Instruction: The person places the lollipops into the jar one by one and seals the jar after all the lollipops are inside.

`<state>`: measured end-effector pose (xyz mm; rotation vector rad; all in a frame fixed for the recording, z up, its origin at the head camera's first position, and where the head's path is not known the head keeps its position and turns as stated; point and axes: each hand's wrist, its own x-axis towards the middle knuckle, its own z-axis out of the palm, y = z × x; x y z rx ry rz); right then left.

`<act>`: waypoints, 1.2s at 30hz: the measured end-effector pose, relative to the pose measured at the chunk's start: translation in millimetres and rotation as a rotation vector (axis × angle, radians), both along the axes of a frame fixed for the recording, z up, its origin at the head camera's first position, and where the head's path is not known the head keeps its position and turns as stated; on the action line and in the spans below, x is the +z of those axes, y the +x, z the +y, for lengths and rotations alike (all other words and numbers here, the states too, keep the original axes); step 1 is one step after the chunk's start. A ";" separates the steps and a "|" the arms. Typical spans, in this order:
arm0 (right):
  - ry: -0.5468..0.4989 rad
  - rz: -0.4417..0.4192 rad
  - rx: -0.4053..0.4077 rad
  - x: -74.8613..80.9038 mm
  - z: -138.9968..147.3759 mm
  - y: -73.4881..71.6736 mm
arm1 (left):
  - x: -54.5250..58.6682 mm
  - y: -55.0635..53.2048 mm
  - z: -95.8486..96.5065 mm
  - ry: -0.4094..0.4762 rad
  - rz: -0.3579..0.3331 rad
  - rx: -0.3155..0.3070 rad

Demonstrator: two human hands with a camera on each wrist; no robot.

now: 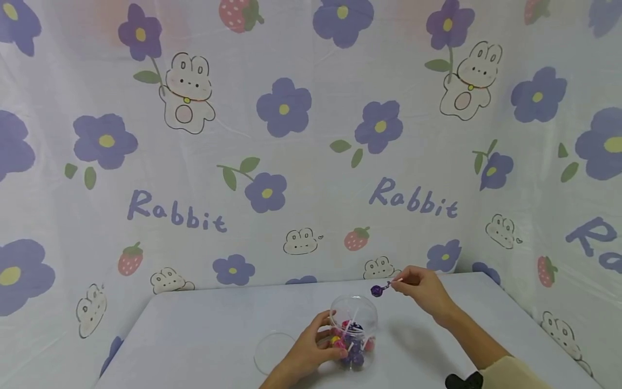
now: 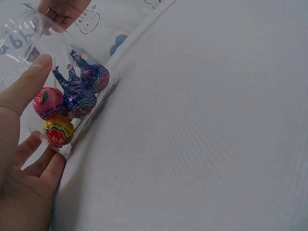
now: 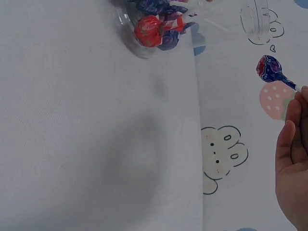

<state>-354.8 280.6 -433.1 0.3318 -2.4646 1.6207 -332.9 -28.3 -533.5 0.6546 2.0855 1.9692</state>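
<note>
A clear plastic jar (image 1: 367,319) without a lid stands on the table, with several wrapped lollipops (image 1: 356,346) in purple, pink, yellow and red inside. My left hand (image 1: 308,346) grips the jar from its left side; in the left wrist view the thumb (image 2: 31,82) lies across the wall and the fingers curl under the lower part. Up to the right of the jar's mouth, my right hand (image 1: 425,292) pinches the stick of a single purple lollipop (image 1: 376,291), its wrapped head pointing left. The right wrist view shows this lollipop (image 3: 269,68) in blue-purple and red wrapping.
A round clear lid (image 1: 256,354) lies flat on the white table (image 1: 204,329) left of the jar, partly behind the left hand. Behind the table hangs a curtain (image 1: 311,162) printed with flowers, rabbits and strawberries. A dark patch (image 1: 464,381) shows by the right sleeve (image 1: 510,374).
</note>
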 end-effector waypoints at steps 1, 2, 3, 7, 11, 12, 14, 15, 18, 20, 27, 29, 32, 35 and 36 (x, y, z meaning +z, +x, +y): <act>-0.002 0.001 0.003 0.2 -1.4 -0.2 | -0.1 0.0 0.0 0.001 -0.002 -0.001; -0.002 0.002 0.005 0.6 -2.7 -0.3 | -0.1 0.0 0.1 0.001 -0.003 -0.002; -0.003 0.002 0.008 1.2 -4.0 -0.3 | 0.0 0.0 0.1 0.002 -0.005 -0.003; -0.015 0.000 0.017 5.7 -8.3 0.2 | 0.9 0.5 -0.2 0.002 -0.005 -0.005; -0.037 -0.001 0.040 11.4 -14.0 3.1 | 1.7 1.1 -0.6 -0.003 0.001 -0.005; -0.038 0.001 0.047 12.0 -15.6 3.7 | 1.8 1.3 -0.6 -0.003 -0.001 -0.006; -0.042 0.007 0.065 12.8 -18.7 4.3 | 2.1 1.4 -0.7 -0.007 -0.006 -0.005; -0.043 0.011 0.075 12.8 -20.2 4.4 | 2.1 1.4 -0.7 -0.009 -0.009 -0.004; -0.046 0.019 0.099 12.4 -24.7 4.6 | 2.3 1.3 -0.5 -0.010 -0.014 0.000; -0.047 0.018 0.112 12.3 -28.0 5.2 | 2.3 1.2 -0.3 -0.012 -0.016 0.005; -0.043 0.017 0.146 11.4 -39.5 5.7 | 1.5 0.7 0.0 -0.019 -0.027 0.014; -0.044 0.024 0.156 11.2 -42.5 6.2 | 1.3 0.7 0.2 -0.016 -0.028 0.014; -0.049 0.021 0.167 10.2 -46.8 6.4 | 1.2 0.7 0.4 -0.013 -0.029 0.011; -0.043 0.009 0.181 8.9 -51.2 6.4 | 1.4 0.6 0.3 -0.010 -0.034 0.005; -0.039 0.003 0.181 8.8 -52.9 6.5 | 1.3 0.5 0.3 -0.010 -0.033 0.001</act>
